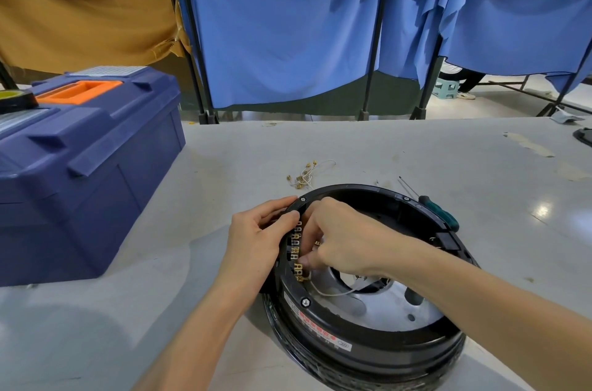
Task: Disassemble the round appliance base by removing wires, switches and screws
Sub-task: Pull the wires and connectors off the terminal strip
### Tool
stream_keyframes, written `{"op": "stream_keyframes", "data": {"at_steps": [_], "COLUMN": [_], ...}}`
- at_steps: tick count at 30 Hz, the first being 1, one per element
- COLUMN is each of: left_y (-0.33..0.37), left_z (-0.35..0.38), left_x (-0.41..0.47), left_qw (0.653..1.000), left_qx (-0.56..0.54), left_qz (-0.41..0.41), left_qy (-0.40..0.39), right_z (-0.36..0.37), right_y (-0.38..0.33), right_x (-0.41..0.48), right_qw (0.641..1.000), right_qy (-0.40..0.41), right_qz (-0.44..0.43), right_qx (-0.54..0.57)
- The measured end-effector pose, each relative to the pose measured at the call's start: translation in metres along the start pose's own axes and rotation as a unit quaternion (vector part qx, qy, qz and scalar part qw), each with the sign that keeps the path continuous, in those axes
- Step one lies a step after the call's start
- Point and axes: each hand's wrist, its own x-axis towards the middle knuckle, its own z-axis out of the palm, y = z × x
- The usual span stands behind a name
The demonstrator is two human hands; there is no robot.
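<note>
Terminals are what the next pull turns on: a row of brass terminals (298, 230) stands on the inner left wall of the round appliance base (368, 331), which lies open side up on the desk (352, 147) just in front of me. The row's long axis follows the curve of the wall, from far to near, and each tab points inward toward the middle of the ring. My right hand (346, 240) reaches in from the right across the opening, so the terminals lie to the left of its fingers (309, 259). Thumb and fingertips are drawn together in a pinch low on that row; my own hand hides exactly which connector they have. My left hand (256, 240) is on the outside of the same wall, its fingers curled over the rim directly behind the row, gripping it. I judge the pull should go rightward, away from the wall and along the tabs, with the left hand bracing against it. A white wire (336, 292) runs from the near end of the row across the metal plate inside. Loose wires (304, 174) with brass ends lie on the desk beyond the base, and a screwdriver (440, 213) rests by the far right rim, nearer my right hand.
</note>
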Motion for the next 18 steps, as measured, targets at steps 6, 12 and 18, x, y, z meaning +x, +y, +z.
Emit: {"op": "stream_keyframes", "data": {"at_steps": [6,12,18], "left_y": [-0.001,-0.0024,-0.0038], "left_z": [0.0009,0.0004,-0.0008], "left_x": [0.0011,0.0021,0.0031], "left_qw": [1.0,1.0,1.0], "left_qx": [-0.005,0.003,0.005], "left_qz": [0.003,0.012,0.015], "left_qy": [0.002,0.002,-0.002], "right_z": [0.0013,0.0083,0.0065], "right_y": [0.0004,-0.0022,-0.0012], "right_x": [0.0036,0.0014,0.0039], "right_qw": [1.0,0.999,0.999], "right_qy": [-0.005,0.039,0.032], "right_qz": [0.009,0.006,0.037], "right_qx": [-0.004,-0.003,0.016]}}
